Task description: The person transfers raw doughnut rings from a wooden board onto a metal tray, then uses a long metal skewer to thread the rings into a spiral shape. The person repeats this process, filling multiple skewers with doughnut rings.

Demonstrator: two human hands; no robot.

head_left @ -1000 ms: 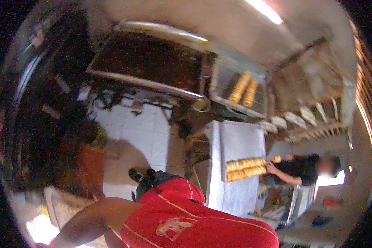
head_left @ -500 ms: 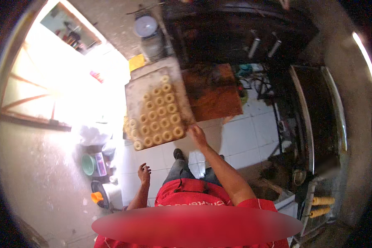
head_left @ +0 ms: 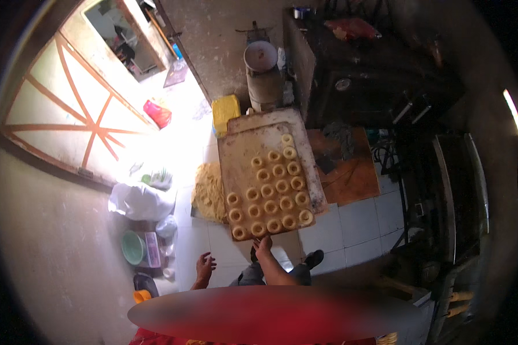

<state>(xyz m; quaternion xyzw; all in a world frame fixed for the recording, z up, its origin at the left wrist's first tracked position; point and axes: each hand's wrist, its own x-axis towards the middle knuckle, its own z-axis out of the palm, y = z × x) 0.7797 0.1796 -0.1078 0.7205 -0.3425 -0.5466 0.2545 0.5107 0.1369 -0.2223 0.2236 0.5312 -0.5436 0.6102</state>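
Note:
A flat brown baking tray [head_left: 242, 150] holds rows of pale ring-shaped dough pieces [head_left: 270, 206], mostly on its near and right parts. It lies over another worn sheet or board [head_left: 322, 198] that shows along its far and right edges. My right hand [head_left: 263, 247] is at the near edge of the tray, its fingers closed against that edge and partly hidden there. My left hand [head_left: 205, 264] hangs in the air left of my legs, fingers apart and holding nothing. A yellow crumbly-looking mass [head_left: 209, 192] lies beside the tray's left side, partly covered by it.
A weighing scale with a round pan [head_left: 261, 56] stands beyond the tray, beside a yellow container [head_left: 226, 115]. A dark oven [head_left: 357, 86] is at far right, an orange-brown board [head_left: 354, 172] before it. A green basin [head_left: 133, 248] and white bag [head_left: 141, 201] sit left.
My right hand has shifted from the tray's right near corner to its near edge. The view has swung, so the tray appears lower and further right. My left hand stays apart from it.

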